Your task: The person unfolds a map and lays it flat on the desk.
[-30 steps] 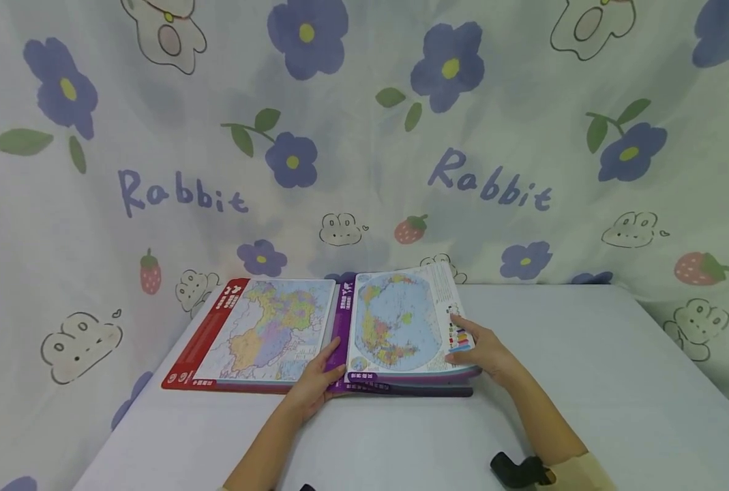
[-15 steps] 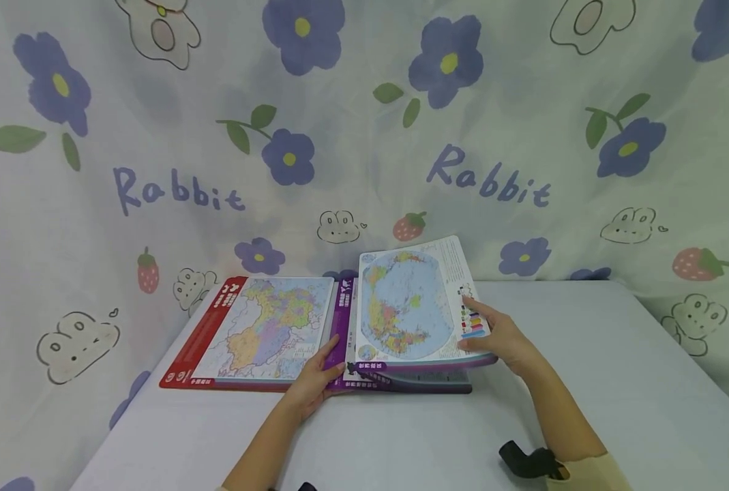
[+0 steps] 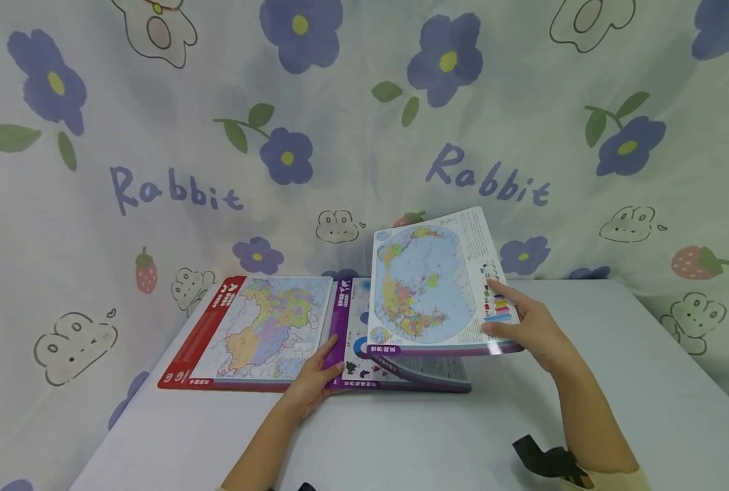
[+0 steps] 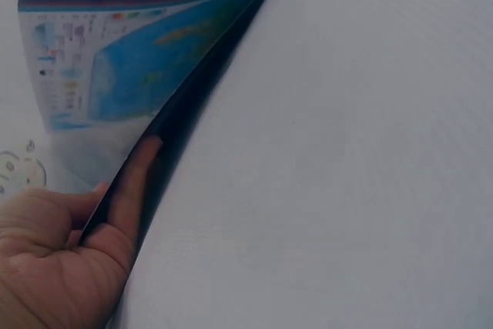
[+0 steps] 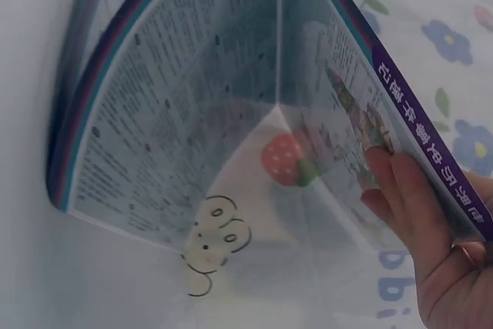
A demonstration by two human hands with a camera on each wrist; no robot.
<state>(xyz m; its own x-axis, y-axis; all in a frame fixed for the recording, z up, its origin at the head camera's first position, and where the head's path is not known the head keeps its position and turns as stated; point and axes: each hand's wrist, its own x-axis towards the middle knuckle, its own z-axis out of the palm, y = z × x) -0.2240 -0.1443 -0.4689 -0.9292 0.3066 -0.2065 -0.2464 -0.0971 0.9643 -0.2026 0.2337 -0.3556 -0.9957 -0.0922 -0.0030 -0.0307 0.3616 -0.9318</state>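
Observation:
A world map sheet [image 3: 422, 286] is tilted up off the table at the right, its far edge raised. My right hand [image 3: 532, 327] pinches its right side, thumb and a finger on the printed face, with other fingers [image 5: 408, 198] against its underside. Below it, a curved printed leaf [image 5: 162, 105] bends away. My left hand [image 3: 309, 389] grips the near edge of the purple-bordered map sheet [image 3: 339, 317], which lies on the table. In the left wrist view the thumb and fingers are on opposite sides of that edge. Left of it lies a red-bordered map [image 3: 272, 327].
The maps lie on a white table [image 3: 585, 382] against a curtain [image 3: 364, 170] printed with flowers, rabbits and strawberries. A black strap [image 3: 548, 460] shows at my right wrist.
My right hand has lifted the world map sheet and moved it right and up, uncovering more of the printed leaf beneath. The left hand has kept its grip in place.

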